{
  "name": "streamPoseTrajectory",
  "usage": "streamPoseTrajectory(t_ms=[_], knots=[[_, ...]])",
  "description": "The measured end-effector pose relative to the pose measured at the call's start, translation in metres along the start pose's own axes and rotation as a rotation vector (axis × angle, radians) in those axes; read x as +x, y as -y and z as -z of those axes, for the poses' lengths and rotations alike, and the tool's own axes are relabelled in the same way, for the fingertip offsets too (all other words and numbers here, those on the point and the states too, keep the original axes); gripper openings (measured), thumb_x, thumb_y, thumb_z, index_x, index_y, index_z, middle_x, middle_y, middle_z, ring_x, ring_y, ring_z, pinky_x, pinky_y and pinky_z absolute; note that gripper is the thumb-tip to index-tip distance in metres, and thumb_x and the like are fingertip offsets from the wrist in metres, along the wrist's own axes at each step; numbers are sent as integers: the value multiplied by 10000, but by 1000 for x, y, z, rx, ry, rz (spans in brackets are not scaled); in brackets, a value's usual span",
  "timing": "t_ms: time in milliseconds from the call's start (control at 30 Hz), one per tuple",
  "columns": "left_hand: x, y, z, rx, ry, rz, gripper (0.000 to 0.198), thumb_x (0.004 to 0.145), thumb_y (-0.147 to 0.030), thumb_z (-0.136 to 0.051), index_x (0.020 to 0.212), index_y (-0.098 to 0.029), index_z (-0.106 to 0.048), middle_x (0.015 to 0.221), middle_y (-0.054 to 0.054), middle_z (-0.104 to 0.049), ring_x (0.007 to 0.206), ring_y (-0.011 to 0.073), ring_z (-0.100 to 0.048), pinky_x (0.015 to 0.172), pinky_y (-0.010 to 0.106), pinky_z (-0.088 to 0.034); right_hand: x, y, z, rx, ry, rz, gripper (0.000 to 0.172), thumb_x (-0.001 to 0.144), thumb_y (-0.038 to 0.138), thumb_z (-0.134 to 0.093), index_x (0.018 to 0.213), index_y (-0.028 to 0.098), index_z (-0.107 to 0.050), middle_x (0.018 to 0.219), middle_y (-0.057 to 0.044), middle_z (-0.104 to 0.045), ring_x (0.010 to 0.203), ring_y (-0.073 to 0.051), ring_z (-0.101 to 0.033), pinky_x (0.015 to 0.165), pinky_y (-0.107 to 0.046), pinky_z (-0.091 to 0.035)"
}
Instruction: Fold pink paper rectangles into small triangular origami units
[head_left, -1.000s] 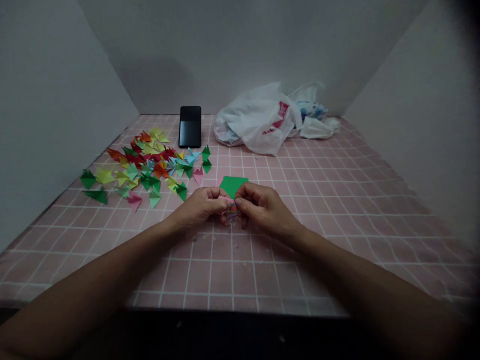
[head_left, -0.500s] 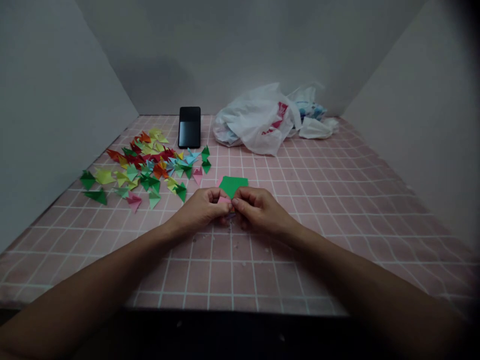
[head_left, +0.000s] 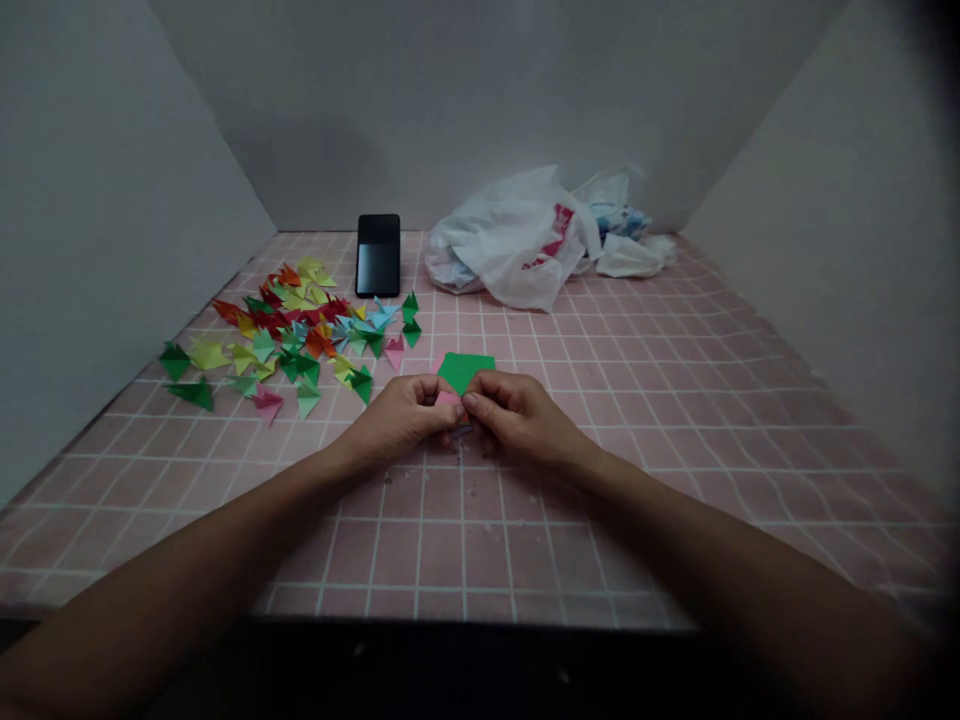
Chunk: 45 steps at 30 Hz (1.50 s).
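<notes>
Green folded origami paper (head_left: 463, 372) sits at centre frame, its lower part pinched — left hand (head_left: 399, 418) and right hand (head_left: 519, 415) clamped together on it — with a pink paper layer (head_left: 448, 398) showing just below.

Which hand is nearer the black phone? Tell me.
Left. The left hand is in front of the black phone, slightly to its right; the right hand lies much farther right.

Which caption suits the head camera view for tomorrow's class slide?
Left hand and right hand pinch green and pink paper beside scattered origami pieces on a pink grid surface.
</notes>
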<state>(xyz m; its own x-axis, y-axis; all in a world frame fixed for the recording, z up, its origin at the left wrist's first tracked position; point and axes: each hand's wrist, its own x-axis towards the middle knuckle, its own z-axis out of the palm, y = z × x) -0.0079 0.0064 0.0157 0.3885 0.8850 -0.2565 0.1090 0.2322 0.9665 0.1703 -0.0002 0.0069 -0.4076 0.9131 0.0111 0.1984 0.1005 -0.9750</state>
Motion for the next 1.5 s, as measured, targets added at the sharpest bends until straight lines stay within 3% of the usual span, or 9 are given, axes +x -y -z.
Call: streamPoseTrajectory(t_ms=[200,333,533,633,733,867,1000,1133,1500], knots=[[0,-1,-1,-204,14,69,208,693,-290,-759,720,-143,-615,630,-31,-594,488,66,-502,544,228,-481,2,-1,4,139,-19,-12,273,954,371,-478,726,221,-476,596,45,-532,443,-98,-510,425,-230,-426],[0,1,0,-261,33,67,216,696,-280,-772,709,-146,-603,638,-36,-592,488,62,-505,543,226,-495,3,-2,4,195,48,1,222,891,402,-570,776,223,-508,604,56,-533,437,-99,-508,409,-231,-428],[3,7,2,-247,42,75,245,750,-332,-777,738,-140,-625,711,-7,-654,543,72,-578,594,226,-516,3,-1,3,20,-63,30,240,877,321,-550,671,213,-489,577,39,-529,456,-95,-503,431,-225,-388],[5,8,2,-267,48,71,316,786,-442,-758,785,-149,-640,748,4,-670,576,94,-612,618,255,-547,5,-2,5,-3,-149,72,243,885,333,-556,684,209,-498,594,36,-526,483,-93,-486,458,-231,-386],[5,9,3,-197,36,14,322,771,-439,-782,781,-149,-643,731,0,-671,577,90,-612,612,236,-529,5,-3,7,-6,-191,84,251,898,344,-557,693,211,-498,572,43,-510,477,-93,-466,466,-238,-369],[2,5,2,-69,12,-98,307,741,-391,-801,716,-152,-611,648,-26,-632,537,73,-574,568,200,-474,2,-1,6,22,-182,93,253,902,374,-573,720,203,-531,615,29,-536,520,-100,-485,494,-244,-386],[0,1,0,24,25,-120,298,758,-398,-757,690,-160,-592,593,-28,-607,512,80,-550,532,206,-450,3,-2,5,148,-111,20,279,868,446,-624,758,197,-564,618,36,-548,486,-94,-496,464,-237,-391],[1,1,-1,-34,41,-112,313,745,-426,-775,726,-161,-610,582,-31,-609,521,89,-564,544,212,-469,4,-4,3,261,-106,-34,273,830,430,-663,731,200,-554,558,51,-548,438,-85,-492,438,-222,-387],[1,7,2,-95,-42,-169,227,788,-341,-755,776,-143,-644,709,-8,-667,594,91,-625,616,217,-524,2,1,-1,273,-184,-25,255,808,399,-677,722,205,-535,558,57,-569,425,-76,-515,419,-209,-425]])
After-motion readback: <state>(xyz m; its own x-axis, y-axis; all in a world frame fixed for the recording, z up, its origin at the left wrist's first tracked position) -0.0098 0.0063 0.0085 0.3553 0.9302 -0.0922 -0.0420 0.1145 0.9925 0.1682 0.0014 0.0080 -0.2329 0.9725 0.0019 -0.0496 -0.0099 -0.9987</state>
